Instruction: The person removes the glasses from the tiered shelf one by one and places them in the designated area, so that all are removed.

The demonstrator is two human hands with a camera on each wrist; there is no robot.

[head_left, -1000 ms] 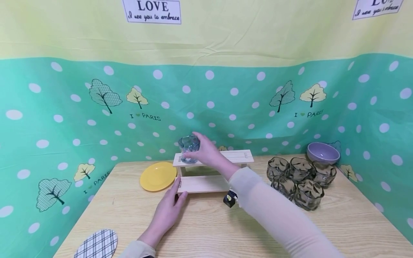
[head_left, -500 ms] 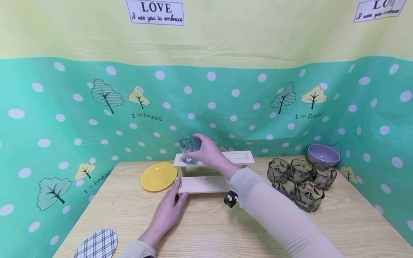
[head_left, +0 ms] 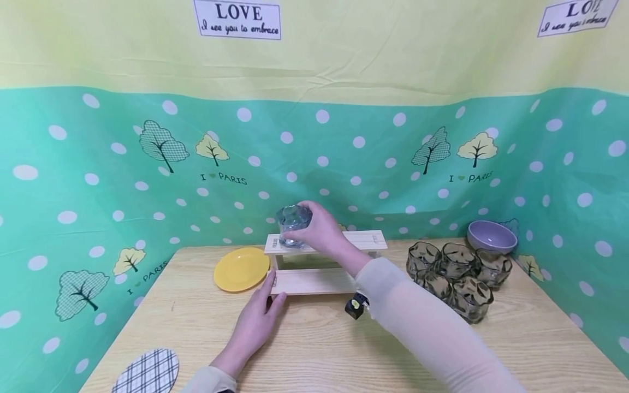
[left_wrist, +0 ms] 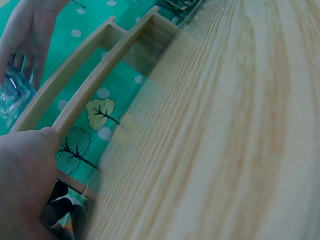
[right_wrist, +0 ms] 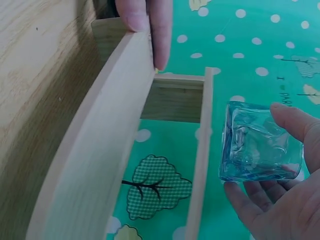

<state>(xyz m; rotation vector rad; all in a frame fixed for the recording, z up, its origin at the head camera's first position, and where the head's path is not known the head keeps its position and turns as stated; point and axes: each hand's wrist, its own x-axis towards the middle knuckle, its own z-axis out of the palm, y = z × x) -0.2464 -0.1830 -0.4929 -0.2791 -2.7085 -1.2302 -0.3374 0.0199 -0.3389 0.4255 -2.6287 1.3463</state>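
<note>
My right hand (head_left: 319, 229) holds a clear blue glass cup (head_left: 294, 224) over the left part of the upper board of a two-tier wooden rack (head_left: 314, 281). In the right wrist view a narrow gap shows between the base of the glass cup (right_wrist: 260, 142) and the upper board (right_wrist: 200, 160). Thumb and fingers of my left hand (head_left: 255, 316) grip the left end of the lower board. The left wrist view shows the left thumb (left_wrist: 47, 135) against the board's front edge, with part of the fingers hidden behind the rack.
A yellow plate (head_left: 241, 269) lies left of the rack. Several smoky brown glass cups (head_left: 458, 261) stand close together on the right, with a purple bowl (head_left: 491, 237) behind them. A checked round mat (head_left: 149, 372) lies at the front left. Patterned cloth (head_left: 319, 147) hangs behind the table.
My right hand has moved slightly to the right with the blue glass cup and lifted it a little. The left hand has stayed at the rack's left end.
</note>
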